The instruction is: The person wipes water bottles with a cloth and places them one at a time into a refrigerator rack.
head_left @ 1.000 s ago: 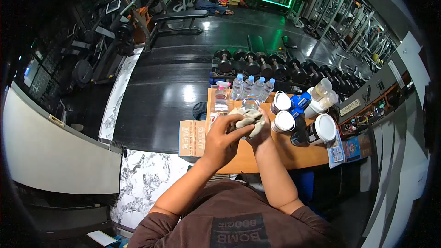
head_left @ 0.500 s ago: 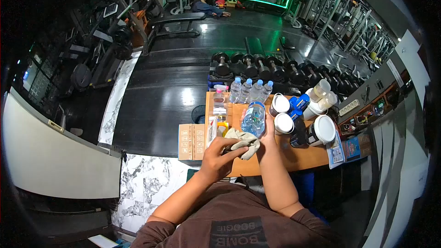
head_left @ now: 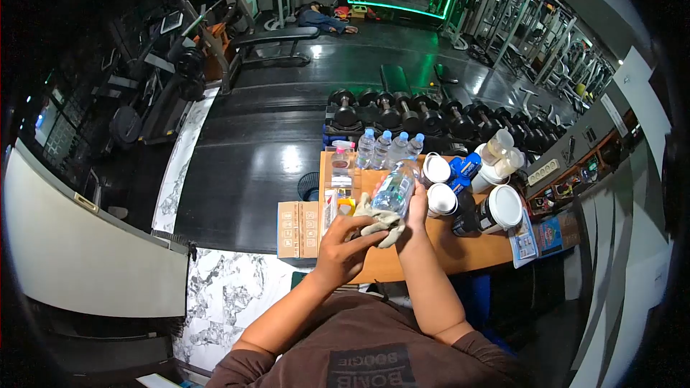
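Left hand [head_left: 417, 210] grips clear bottle [head_left: 396, 188], long axis running up and away from right hand [head_left: 341, 250], which is nearer its lower end, clutching cloth [head_left: 381, 222].

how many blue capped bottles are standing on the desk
4 blue-capped bottles, side by side at the far edge of the wooden desk, between the pink-topped bottle and white-lidded tubs.

Both hands [head_left: 341, 250] [head_left: 416, 210] curled, close together
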`<state>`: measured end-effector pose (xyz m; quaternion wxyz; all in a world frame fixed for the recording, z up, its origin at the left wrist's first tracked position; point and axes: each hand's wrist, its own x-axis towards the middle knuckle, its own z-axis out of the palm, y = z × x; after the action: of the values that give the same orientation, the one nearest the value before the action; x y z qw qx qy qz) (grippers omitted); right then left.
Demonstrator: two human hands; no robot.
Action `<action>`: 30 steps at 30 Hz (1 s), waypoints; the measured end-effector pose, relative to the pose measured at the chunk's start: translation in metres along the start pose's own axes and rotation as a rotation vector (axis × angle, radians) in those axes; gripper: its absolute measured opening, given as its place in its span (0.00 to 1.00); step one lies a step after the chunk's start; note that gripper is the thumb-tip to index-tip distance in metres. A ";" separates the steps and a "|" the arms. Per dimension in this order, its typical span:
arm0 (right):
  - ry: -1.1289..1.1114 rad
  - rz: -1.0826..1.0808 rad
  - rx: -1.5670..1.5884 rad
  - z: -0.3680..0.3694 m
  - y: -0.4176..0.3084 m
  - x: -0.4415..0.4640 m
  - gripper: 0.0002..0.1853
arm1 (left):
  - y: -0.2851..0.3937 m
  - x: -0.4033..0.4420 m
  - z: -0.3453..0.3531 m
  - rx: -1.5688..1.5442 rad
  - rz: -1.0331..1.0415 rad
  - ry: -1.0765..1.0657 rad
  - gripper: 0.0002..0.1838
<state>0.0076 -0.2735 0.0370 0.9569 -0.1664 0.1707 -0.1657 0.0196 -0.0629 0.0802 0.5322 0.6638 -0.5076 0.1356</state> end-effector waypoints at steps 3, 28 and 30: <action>0.065 -0.044 -0.025 0.002 -0.001 -0.008 0.33 | -0.005 -0.012 -0.012 -0.033 -0.046 -0.077 0.27; -0.159 -0.384 -0.655 0.021 0.087 -0.076 0.38 | -0.110 -0.094 -0.105 -1.058 -1.034 0.255 0.19; -0.154 -0.449 -0.746 0.011 0.095 -0.077 0.39 | -0.124 -0.103 -0.113 -1.094 -1.020 0.244 0.23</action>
<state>-0.0313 -0.1577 0.0325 0.7815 -0.5453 0.1069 -0.2836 0.1158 0.0768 -0.0193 0.8349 0.4379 -0.0701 -0.3261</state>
